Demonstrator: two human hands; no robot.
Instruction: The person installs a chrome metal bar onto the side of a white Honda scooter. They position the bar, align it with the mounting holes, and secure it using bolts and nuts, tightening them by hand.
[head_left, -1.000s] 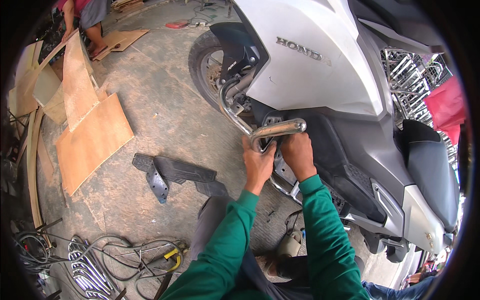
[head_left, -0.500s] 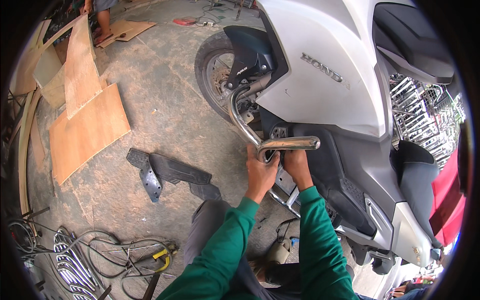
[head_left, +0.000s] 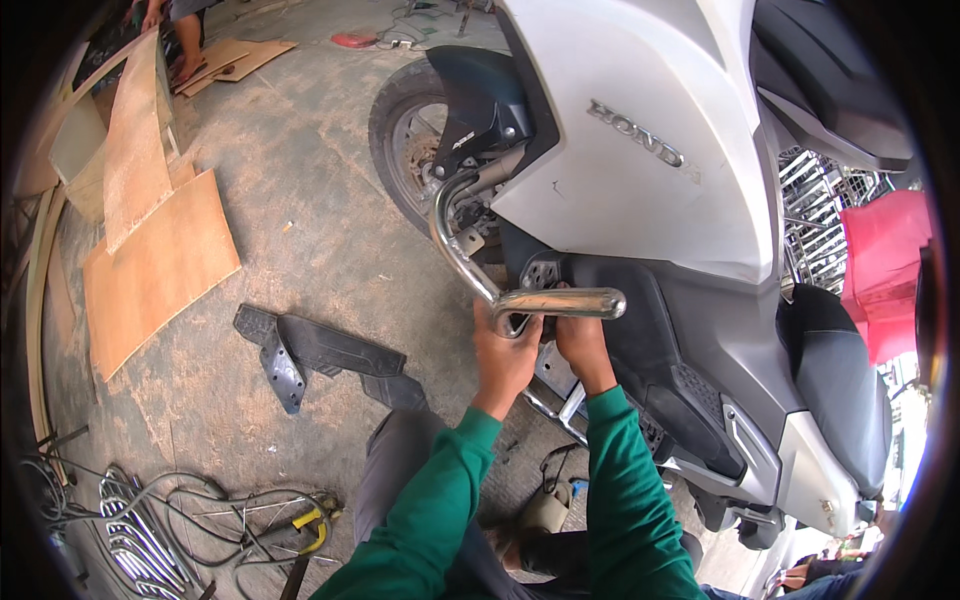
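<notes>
A bent chrome crash bar (head_left: 462, 264) stands along the side of a silver-grey scooter (head_left: 640, 190), beside its front wheel. One rounded end (head_left: 590, 303) of the bar juts out over the footboard. Closed round the bar's lower side, at the fork of its tubes, is my left hand (head_left: 503, 365). Just right of it, my right hand (head_left: 587, 355) reaches in under the jutting tube with curled fingers. Its fingertips are hidden there, and whatever they grip cannot be made out. A perforated bracket (head_left: 541, 273) shows just above the tube.
Black plastic footboard panels (head_left: 335, 343) and a dark metal plate (head_left: 284, 378) lie on the concrete floor. Plywood sheets (head_left: 165, 270) lean at the left. Cables and chrome tubes (head_left: 140, 540) are heaped at lower left, near a yellow-handled tool (head_left: 312, 520). Another person's leg (head_left: 190, 38) is at far left.
The view has shifted, so the scooter and floor items appear slightly further left and lower. Both hands keep their places at the crash bar; the right one sits a little more under the tube.
</notes>
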